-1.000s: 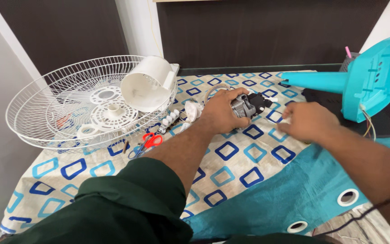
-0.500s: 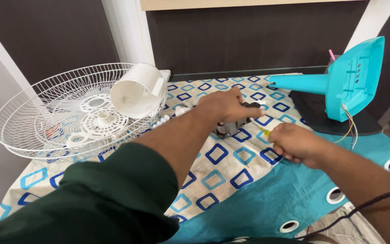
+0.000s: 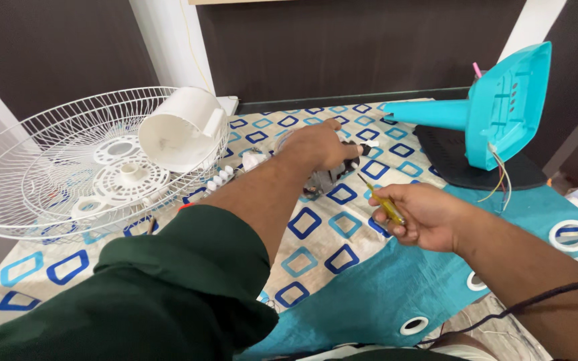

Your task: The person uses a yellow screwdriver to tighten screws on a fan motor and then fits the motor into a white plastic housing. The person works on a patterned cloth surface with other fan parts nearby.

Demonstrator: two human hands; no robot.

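Observation:
My left hand [image 3: 317,144] reaches across the patterned cloth [image 3: 316,227] and grips a small grey and black fan motor [image 3: 326,178], covering most of it. My right hand [image 3: 421,215] is closed around a yellow-handled screwdriver [image 3: 384,204] whose thin metal tip points up-left toward the motor. The tip stops a little short of the motor. A white switch strip [image 3: 219,180] lies just left of the motor beside my left forearm.
A white wire fan guard [image 3: 41,167] holds a white cylindrical motor cover [image 3: 180,130] and round plastic parts on the left. A turquoise fan stand [image 3: 486,110] with loose wires lies on a black pad [image 3: 459,164] at right. Turquoise eyelet fabric [image 3: 396,287] covers the near edge.
My right hand picked up the yellow screwdriver from the cloth and raised it toward the motor. My left hand stayed on the motor, and the view shifted left and closer.

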